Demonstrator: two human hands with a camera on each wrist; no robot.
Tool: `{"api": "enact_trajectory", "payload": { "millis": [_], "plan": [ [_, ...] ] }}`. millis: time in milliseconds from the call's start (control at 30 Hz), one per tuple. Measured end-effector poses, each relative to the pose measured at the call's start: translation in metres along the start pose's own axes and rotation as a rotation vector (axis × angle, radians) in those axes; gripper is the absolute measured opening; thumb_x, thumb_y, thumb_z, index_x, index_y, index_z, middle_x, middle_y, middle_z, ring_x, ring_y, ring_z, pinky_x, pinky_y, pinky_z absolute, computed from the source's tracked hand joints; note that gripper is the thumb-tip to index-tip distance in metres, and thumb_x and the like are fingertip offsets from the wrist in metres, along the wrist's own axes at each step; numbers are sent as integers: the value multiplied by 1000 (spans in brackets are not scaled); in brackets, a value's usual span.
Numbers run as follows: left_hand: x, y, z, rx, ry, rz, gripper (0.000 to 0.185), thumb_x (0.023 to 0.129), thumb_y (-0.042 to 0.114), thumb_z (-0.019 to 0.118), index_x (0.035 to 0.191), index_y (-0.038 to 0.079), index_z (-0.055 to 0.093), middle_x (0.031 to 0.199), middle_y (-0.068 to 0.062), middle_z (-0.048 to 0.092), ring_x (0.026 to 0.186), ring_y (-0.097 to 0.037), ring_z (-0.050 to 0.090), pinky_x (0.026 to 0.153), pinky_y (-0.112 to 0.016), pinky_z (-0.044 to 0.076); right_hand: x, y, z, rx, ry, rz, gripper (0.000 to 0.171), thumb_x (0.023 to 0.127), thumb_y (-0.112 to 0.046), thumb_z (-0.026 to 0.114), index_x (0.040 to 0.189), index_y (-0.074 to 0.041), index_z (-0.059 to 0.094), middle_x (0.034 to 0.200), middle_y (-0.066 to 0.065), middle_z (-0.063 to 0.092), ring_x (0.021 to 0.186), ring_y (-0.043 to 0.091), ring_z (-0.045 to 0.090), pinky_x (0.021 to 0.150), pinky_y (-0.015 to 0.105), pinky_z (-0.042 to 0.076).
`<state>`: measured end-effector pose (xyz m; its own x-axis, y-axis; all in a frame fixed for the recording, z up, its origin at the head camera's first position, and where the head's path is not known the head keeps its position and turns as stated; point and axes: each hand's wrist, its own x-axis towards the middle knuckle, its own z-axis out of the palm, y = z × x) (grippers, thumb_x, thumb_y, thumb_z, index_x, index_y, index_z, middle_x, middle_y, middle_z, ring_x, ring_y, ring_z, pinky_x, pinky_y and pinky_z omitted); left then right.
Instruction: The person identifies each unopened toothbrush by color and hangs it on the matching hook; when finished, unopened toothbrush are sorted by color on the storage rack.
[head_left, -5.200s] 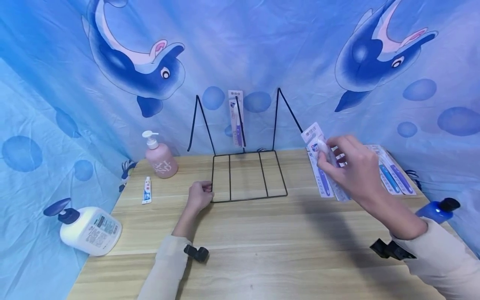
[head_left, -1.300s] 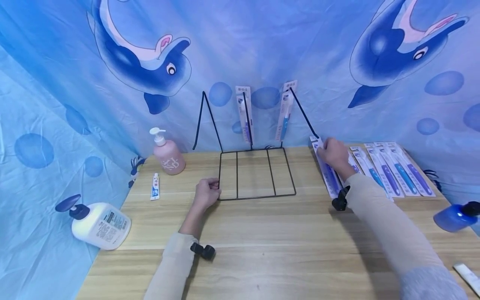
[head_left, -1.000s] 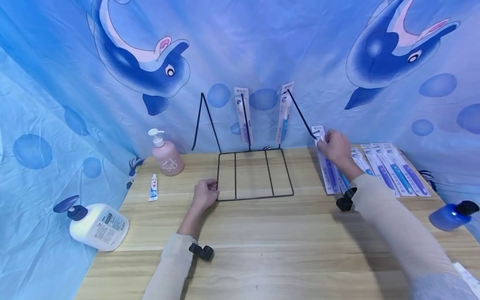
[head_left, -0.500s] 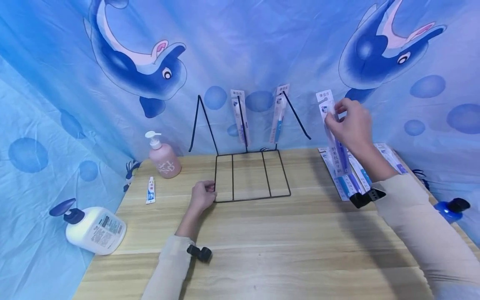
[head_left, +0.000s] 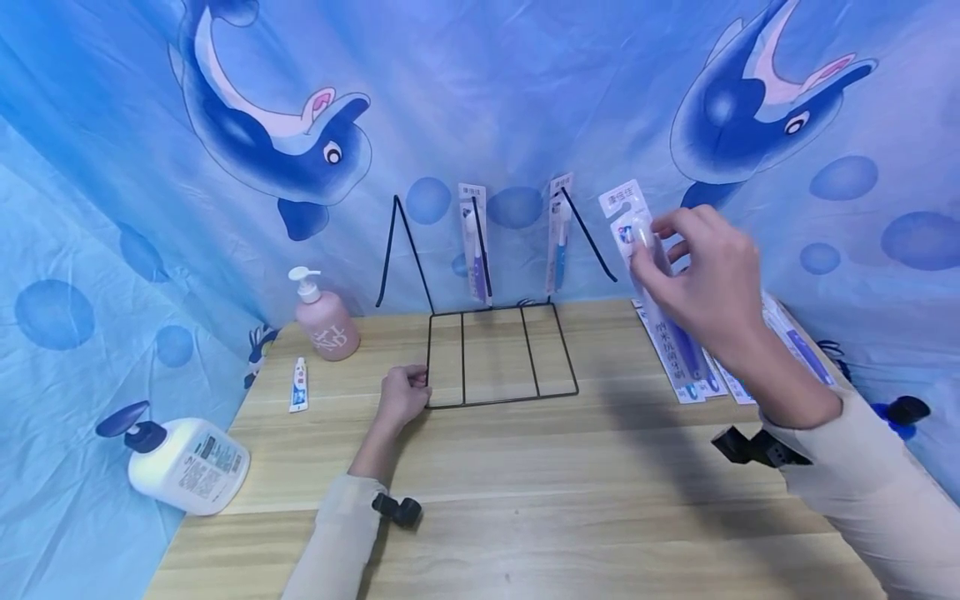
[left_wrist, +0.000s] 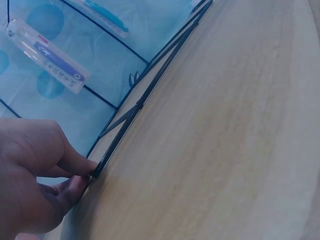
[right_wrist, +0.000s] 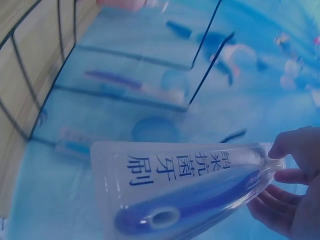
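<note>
In the head view, my right hand (head_left: 708, 279) pinches a packaged toothbrush (head_left: 672, 333) with a purple handle near its upper end, off the table and right of the black wire rack (head_left: 463, 358). The pack's lower end faces the right wrist camera, its purple handle (right_wrist: 185, 200) showing through clear plastic. My left hand (head_left: 403, 396) pinches the rack's front left corner; the left wrist view shows thumb and finger on the wire (left_wrist: 117, 137). One purple toothbrush pack (head_left: 475, 246) hangs on the middle prong, one blue pack (head_left: 558, 242) on the right prong. The left prong is bare.
More toothbrush packs (head_left: 802, 346) lie at the right rear, partly behind my right arm. A pink pump bottle (head_left: 327, 325), a small toothpaste tube (head_left: 299, 387) and a white pump bottle (head_left: 191, 467) stand or lie at left. A blue bottle (head_left: 905, 412) is at far right.
The blue pack was hung on the right prong. My right hand then took a purple toothbrush pack from the table, lifted it and moved it left. My left hand stays on the rack corner.
</note>
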<state>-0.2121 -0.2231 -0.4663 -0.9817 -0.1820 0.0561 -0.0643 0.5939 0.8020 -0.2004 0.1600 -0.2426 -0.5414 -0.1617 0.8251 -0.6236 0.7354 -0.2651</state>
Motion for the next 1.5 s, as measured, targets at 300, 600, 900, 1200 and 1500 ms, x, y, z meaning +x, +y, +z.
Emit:
{"api": "enact_trajectory", "payload": {
  "millis": [300, 600, 900, 1200, 1500],
  "plan": [
    [-1, -2, -1, -10, 12, -6, 38, 78, -10, 65, 116, -11, 67, 94, -17, 67, 88, -29, 65, 83, -39, 57, -14, -45, 14, 150, -36, -182, 17, 81, -5, 73, 95, 3, 68, 85, 12, 62, 60, 17, 60, 45, 19, 50],
    [1, -4, 2, -48, -1, -8, 39, 77, -11, 66, 116, -12, 66, 95, -18, 67, 87, -28, 65, 81, -36, 58, -24, -69, 39, 205, -107, -215, 15, 84, -9, 69, 95, 0, 66, 88, 11, 59, 60, 13, 54, 43, 23, 45],
    [3, 0, 2, -60, -4, -18, 40, 78, -11, 65, 118, -11, 66, 95, -16, 67, 88, -27, 64, 83, -35, 57, -33, -77, 59, 176, -162, -241, 15, 84, -12, 70, 95, -3, 67, 89, 10, 60, 58, 13, 51, 42, 22, 43],
    [4, 1, 1, -52, -11, -27, 40, 79, -11, 65, 119, -11, 65, 96, -16, 66, 90, -27, 64, 84, -36, 56, -38, -71, 83, 114, -170, -249, 16, 84, -13, 70, 94, -3, 65, 86, 10, 57, 55, 14, 48, 39, 22, 38],
    [1, -2, -1, -55, 1, -31, 40, 79, -11, 64, 118, -11, 66, 96, -16, 66, 90, -27, 64, 84, -37, 56, -25, -56, 135, 205, -158, -120, 17, 86, -10, 68, 96, -2, 56, 89, 10, 48, 64, 18, 45, 47, 25, 43]
  ]
}}
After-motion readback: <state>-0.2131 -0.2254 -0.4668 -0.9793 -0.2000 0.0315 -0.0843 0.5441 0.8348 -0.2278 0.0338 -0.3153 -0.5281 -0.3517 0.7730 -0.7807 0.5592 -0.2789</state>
